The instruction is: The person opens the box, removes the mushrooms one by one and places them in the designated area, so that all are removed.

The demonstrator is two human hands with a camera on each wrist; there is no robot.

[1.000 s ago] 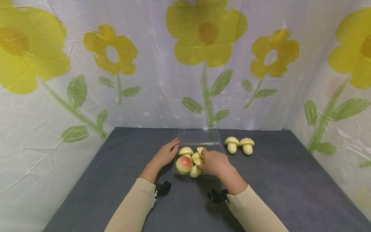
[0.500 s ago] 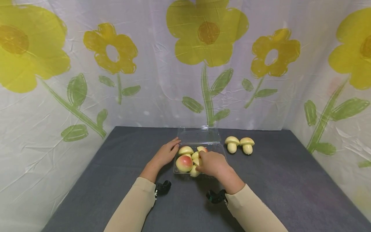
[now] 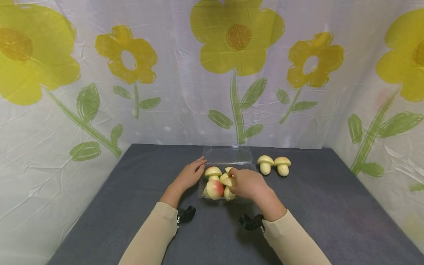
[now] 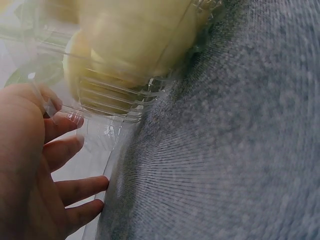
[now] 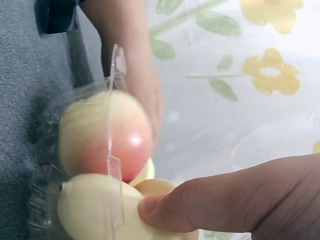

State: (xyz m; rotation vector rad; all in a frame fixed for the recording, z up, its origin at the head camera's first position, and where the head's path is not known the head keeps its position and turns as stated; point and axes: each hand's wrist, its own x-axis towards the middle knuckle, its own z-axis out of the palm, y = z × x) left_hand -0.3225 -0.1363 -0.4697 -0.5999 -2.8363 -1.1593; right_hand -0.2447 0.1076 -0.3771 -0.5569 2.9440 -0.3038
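Two hands work at a clear plastic clamshell box (image 3: 228, 173) that sits at the centre of the frame on the grey tablecloth (image 3: 132, 206). Going from left to right, the left hand (image 3: 190, 176) lies with relaxed, straight fingers against the box's left wall, steadying it and grasping nothing; the left wrist view shows those fingers (image 4: 70, 150) touching the thin ribbed plastic. Inside the box lie a pink-blushed peach (image 3: 215, 188) and several pale mushrooms. The right hand (image 3: 248, 183) reaches in from the right and pinches one mushroom (image 3: 229, 182) at its cap, thumb (image 5: 200, 202) pressed on the smooth rounded surface. Right of the box, two more mushrooms (image 3: 274, 165) stand upright on the cloth, well apart from both hands. The box looks light, flimsy and easily dented, so I judge it best braced at a wall or rim rather than squeezed; the mushrooms seem light, smooth and somewhat slippery, best taken by the cap or at the neck where stem meets cap. Compared with half a second ago, the peach has shifted rightward and nearer the box's front edge, the right hand has turned so its fingers point more into the pile, and the left hand has kept its place.
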